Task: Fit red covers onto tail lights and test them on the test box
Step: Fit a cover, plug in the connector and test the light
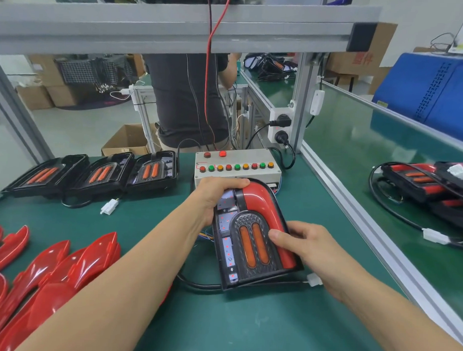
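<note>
Tail light: on tabletop, red cover along its right.
Left grip: holding light's far end.
Right grip: holding its right edge.
Test box: just beyond.

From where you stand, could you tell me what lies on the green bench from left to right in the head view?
Loose red covers → the tail light held by the left hand and right hand → aluminium rail → finished tail lights.
</note>
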The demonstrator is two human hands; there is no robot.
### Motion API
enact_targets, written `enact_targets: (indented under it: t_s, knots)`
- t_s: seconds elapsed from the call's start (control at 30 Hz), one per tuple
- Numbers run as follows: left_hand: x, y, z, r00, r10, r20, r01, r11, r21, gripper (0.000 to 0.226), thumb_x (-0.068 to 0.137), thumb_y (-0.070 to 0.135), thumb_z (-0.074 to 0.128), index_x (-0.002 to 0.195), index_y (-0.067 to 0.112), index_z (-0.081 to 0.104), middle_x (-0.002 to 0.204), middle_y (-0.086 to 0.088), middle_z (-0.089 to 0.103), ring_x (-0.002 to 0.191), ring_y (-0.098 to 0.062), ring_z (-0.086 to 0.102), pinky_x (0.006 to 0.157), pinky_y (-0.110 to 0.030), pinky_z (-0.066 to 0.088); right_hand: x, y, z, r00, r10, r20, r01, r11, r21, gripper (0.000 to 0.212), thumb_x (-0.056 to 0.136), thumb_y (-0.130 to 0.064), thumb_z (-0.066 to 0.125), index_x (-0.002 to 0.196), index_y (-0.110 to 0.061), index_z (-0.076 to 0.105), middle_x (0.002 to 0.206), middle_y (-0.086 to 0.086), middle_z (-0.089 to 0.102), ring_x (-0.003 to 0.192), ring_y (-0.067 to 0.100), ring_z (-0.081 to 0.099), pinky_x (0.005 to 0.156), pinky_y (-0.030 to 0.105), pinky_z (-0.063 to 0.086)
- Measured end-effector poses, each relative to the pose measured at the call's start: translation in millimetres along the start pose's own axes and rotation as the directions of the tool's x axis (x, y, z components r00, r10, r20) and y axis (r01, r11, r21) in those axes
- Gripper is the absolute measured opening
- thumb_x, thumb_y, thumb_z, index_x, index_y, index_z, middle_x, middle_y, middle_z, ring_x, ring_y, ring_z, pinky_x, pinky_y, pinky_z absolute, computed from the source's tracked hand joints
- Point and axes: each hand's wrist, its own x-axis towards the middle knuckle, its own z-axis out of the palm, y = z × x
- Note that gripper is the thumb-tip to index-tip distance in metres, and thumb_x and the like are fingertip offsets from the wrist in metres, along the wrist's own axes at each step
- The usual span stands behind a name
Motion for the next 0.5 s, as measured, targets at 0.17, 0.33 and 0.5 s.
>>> enact_targets:
  t_s: [0.17,0.33,0.5]
  knots:
    - [-2.6,1.7,-4.7,0.997,-0.071,0.026,0.072,0.997,-0.016,0.005,0.075,0.009,0.071,0.077,0.009,0.067,0.066,-0.011,0.07,0.05,-0.023,0.065,0.05,-0.029,0.056,-3.5,-9.0,-2.6,0.988,0.067,0.137,-0.078,0.994,0.08,0.023,0.088,-0.023,0.066,0.108,-0.011,0.069,0.098,0.007,0.076,0.088,0.019,0.073,0.068,0.021,0.057]
    - [0.5,0.1,-2.8,0.999,-0.009,0.045,0.009,1.0,0.006,0.019,0.071,0.012,0.077,0.088,0.01,0.067,0.075,-0.011,0.073,0.059,-0.023,0.069,0.06,-0.033,0.059,0.0,-12.2,-4.0,0.997,0.072,0.038,-0.073,0.997,0.014,0.019,0.091,-0.02,0.064,0.103,-0.007,0.07,0.09,0.009,0.077,0.08,0.02,0.074,0.07,0.024,0.058]
    - [0.5,-0.1,-5.4,0.998,-0.028,0.062,0.027,1.0,0.009,0.013,0.074,0.01,0.075,0.085,0.01,0.067,0.075,-0.011,0.072,0.059,-0.023,0.068,0.062,-0.034,0.058,1.0,-12.8,-3.6,0.995,0.094,0.042,-0.095,0.995,0.016,0.015,0.089,-0.016,0.066,0.101,-0.008,0.069,0.09,0.01,0.077,0.081,0.023,0.074,0.065,0.021,0.058]
